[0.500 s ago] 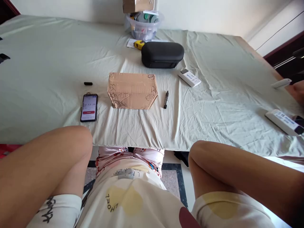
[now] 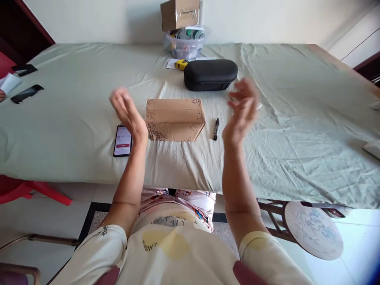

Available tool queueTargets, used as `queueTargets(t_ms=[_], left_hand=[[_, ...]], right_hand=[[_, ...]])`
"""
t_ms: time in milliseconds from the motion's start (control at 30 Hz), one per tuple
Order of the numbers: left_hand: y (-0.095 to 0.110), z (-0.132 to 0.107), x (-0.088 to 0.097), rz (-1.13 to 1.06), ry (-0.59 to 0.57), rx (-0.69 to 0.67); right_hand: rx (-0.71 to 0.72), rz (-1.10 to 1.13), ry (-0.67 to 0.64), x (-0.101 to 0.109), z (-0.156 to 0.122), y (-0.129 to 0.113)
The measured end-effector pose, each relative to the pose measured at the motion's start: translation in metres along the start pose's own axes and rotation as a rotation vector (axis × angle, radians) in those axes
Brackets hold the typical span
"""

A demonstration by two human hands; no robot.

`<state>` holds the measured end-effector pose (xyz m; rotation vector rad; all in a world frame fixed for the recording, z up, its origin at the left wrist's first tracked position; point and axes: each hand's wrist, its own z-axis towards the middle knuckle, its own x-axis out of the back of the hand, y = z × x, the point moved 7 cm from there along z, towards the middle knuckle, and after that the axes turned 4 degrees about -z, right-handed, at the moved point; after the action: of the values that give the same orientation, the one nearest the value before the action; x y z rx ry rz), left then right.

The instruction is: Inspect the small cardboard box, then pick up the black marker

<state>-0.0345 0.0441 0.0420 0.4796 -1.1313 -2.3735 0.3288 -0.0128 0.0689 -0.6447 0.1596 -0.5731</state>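
A small cardboard box [image 2: 175, 118] with scribbles on its sides sits on the green cloth-covered table [image 2: 74, 95]. My left hand [image 2: 127, 113] is raised to the left of the box, fingers stretched and empty, above a phone [image 2: 122, 142] with a lit screen. My right hand [image 2: 242, 109] is raised to the right of the box, fingers loosely spread and a little blurred, holding nothing. A black marker [image 2: 216, 129] lies between the box and my right hand.
Behind the box lie a black zip case [image 2: 210, 75], a yellow tape measure [image 2: 181, 64] and a plastic tub [image 2: 186, 48] with a carton [image 2: 180, 14] on it. Dark phones [image 2: 26, 93] lie far left. A red chair [image 2: 26, 188] and round stool [image 2: 314, 227] stand below the table edge.
Both arms have lifted from below the table edge, and the hands now hover on either side of the box. The view has tilted up and shifted.
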Motion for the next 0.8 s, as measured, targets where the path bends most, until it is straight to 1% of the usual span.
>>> queueTargets(t_ms=[33,67,100,167,267,367,433,533,667,733,800], left_hand=[[-0.008,-0.011,-0.005,0.023,0.027,0.027],[-0.017,-0.023,-0.012,0.034,-0.003,0.060],[-0.025,-0.035,-0.020,0.043,-0.045,0.073],[-0.039,-0.054,-0.027,0.042,-0.091,0.076],[-0.051,-0.067,-0.026,-0.035,-0.127,0.041],[-0.058,-0.069,-0.028,-0.089,-0.210,0.023],[-0.064,-0.071,-0.031,-0.109,-0.255,0.054],[-0.072,-0.077,-0.036,-0.160,-0.287,0.114],[-0.078,-0.085,-0.041,-0.206,-0.323,0.168],[-0.082,-0.087,-0.042,-0.197,-0.336,0.188],[-0.087,-0.088,-0.043,-0.191,-0.347,0.206]], right_hand=[[-0.018,-0.048,-0.078,-0.016,-0.012,0.008],[-0.043,-0.082,-0.162,-0.030,-0.025,0.019],[-0.071,-0.095,-0.211,-0.040,-0.039,0.030],[-0.111,-0.133,-0.254,-0.050,-0.063,0.050],[-0.175,-0.213,-0.298,-0.052,-0.085,0.070],[-0.238,-0.205,-0.333,-0.050,-0.092,0.078],[-0.282,-0.158,-0.334,-0.049,-0.095,0.083],[-0.329,-0.081,-0.334,-0.050,-0.097,0.088],[-0.377,-0.012,-0.403,-0.053,-0.104,0.095],[-0.422,-0.055,-0.445,-0.053,-0.109,0.100],[-0.479,-0.153,-0.477,-0.051,-0.114,0.106]])
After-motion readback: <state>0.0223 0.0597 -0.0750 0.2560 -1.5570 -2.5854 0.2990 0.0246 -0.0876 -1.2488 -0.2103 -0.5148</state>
